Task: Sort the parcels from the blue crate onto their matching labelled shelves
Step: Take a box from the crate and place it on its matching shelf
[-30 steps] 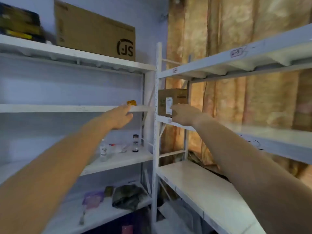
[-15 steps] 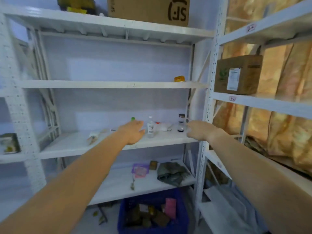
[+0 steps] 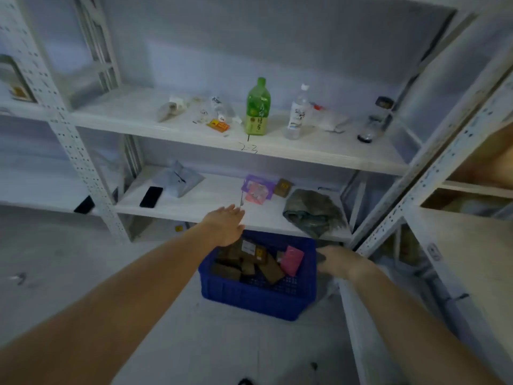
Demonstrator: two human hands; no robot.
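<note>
As it stands on the floor (image 3: 83, 259) below the lower shelf (image 3: 200, 202), the blue crate (image 3: 249, 298) is filled with brown parcels (image 3: 241, 263) and one pink parcel (image 3: 292, 259). Over its rear left corner the left hand (image 3: 224, 227) is held, its grip spread and nothing in it. Just beside the right rim the right hand (image 3: 337, 262) is blurred; the state of its grip cannot be told. A purple packet (image 3: 256, 187) and a grey-green bundle (image 3: 313, 212) are laid on the lower shelf; a green bottle (image 3: 257, 107) is stood upright on the shelf marked 2-3 (image 3: 305, 152).
</note>
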